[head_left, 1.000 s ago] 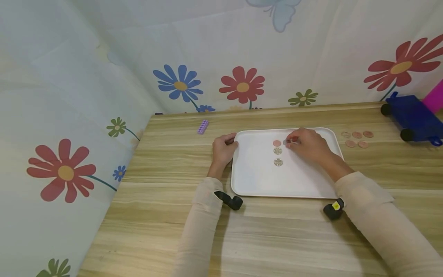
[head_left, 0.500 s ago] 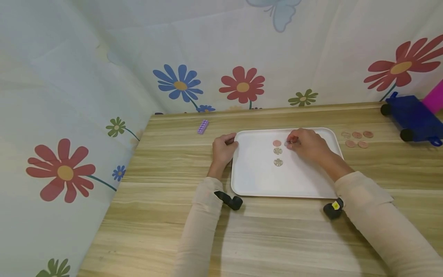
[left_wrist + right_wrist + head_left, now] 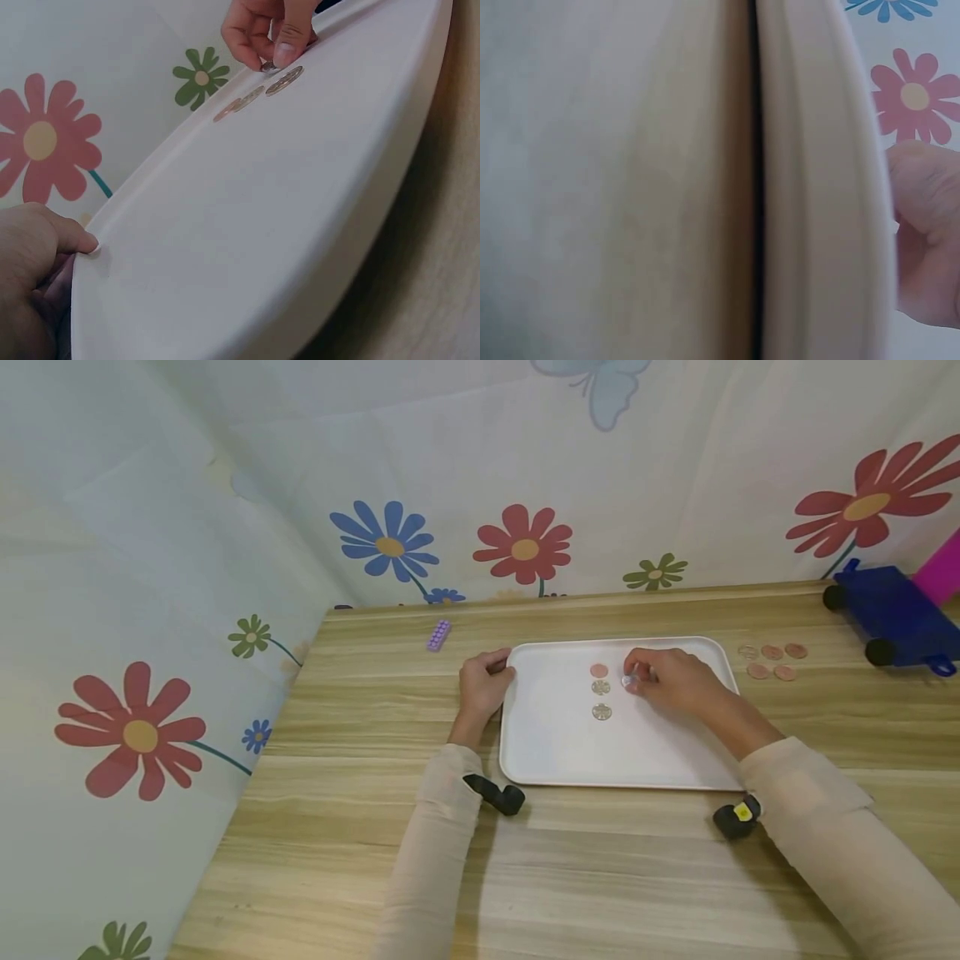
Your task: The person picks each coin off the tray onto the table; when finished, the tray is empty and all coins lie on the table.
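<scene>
Before flowered cloth, a wood-grain table bears a tray

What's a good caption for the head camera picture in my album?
The right hand pinches a silvery coin while the left hand grips the white tray.

Both arms reach forward here, bare hands well apart. Left forearm runs almost straight ahead, and the left hand is doing a simple edge grip, fingers bent. Right forearm cuts in diagonally from the right, back of the right hand mostly facing up. Its thumb and index finger are bent together at the tips, a pretty fine pinch tbh.
</scene>
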A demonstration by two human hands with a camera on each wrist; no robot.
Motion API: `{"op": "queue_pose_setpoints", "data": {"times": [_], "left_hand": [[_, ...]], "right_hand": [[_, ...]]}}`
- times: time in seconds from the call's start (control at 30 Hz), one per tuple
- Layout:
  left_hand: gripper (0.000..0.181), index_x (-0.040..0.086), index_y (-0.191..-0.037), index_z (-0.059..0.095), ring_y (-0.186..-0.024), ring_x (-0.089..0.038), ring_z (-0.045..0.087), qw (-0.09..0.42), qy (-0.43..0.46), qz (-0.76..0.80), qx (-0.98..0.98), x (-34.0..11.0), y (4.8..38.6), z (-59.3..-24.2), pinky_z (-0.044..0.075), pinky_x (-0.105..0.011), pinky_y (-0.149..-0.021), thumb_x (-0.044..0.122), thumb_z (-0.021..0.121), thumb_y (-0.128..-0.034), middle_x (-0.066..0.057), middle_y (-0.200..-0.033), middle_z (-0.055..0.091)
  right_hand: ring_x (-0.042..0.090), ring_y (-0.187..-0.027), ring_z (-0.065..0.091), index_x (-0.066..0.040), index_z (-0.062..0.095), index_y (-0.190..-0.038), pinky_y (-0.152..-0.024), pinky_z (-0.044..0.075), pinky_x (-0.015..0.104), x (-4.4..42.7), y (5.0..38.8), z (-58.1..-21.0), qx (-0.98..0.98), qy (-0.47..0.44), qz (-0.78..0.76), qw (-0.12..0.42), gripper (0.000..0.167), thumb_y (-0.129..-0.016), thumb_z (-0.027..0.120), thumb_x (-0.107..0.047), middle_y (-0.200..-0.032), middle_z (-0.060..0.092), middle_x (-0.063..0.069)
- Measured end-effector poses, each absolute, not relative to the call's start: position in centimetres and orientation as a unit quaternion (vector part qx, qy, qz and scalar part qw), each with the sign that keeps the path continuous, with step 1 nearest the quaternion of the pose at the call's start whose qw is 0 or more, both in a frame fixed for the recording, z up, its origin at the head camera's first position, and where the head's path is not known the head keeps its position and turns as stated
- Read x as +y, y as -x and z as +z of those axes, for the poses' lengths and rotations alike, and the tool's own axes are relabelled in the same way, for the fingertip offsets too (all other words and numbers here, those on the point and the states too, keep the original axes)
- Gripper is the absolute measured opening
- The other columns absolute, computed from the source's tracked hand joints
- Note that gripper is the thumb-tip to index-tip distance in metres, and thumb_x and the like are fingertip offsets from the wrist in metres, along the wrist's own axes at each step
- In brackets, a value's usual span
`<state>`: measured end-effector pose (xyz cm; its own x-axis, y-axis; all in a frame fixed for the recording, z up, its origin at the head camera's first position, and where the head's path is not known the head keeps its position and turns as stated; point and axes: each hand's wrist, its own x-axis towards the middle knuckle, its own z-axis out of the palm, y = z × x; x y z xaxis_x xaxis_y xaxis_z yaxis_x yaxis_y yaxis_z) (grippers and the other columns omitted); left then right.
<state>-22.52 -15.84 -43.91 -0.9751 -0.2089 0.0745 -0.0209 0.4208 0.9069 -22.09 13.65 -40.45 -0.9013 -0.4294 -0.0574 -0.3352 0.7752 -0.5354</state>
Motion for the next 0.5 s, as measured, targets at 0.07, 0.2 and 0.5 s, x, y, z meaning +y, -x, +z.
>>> {"op": "queue_pose_setpoints", "data": {"times": [0.07,0.2,0.5], "left_hand": [[0.032,-0.003,-0.120,0.073,-0.110,-0.033,0.073,0.089,-0.069,-0.532,-0.839,-15.8,22.5,-43.9,0.061,-0.037,-0.095,-0.002,0.068,-0.0887,-0.022,-0.118,0.074],[0.031,-0.002,-0.120,0.073,-0.109,-0.032,0.073,0.088,-0.069,-0.529,-0.841,-15.8,22.5,-43.8,0.062,-0.036,-0.094,-0.002,0.069,-0.0886,-0.022,-0.118,0.074],[0.031,-0.003,-0.119,0.073,-0.108,-0.033,0.073,0.088,-0.071,-0.534,-0.838,-15.7,22.4,-43.8,0.062,-0.035,-0.092,-0.002,0.069,-0.0884,-0.024,-0.115,0.075]], "right_hand": [[0.019,-0.076,0.052,-0.010,0.062,-0.109,-0.064,0.038,0.029,13.7,22.0,-40.3,0.936,0.214,-0.261,0.097,0.015,-0.096,0.068,-0.016,-0.088,0.060,0.005],[0.019,-0.078,0.053,-0.008,0.060,-0.107,-0.067,0.039,0.029,13.8,21.9,-40.2,0.934,0.222,-0.260,0.104,0.015,-0.097,0.068,-0.015,-0.088,0.059,0.005],[0.016,-0.069,0.048,-0.009,0.064,-0.102,-0.066,0.039,0.029,14.7,21.6,-40.5,0.921,0.272,-0.274,0.056,0.007,-0.096,0.067,-0.009,-0.076,0.058,0.002]]}}
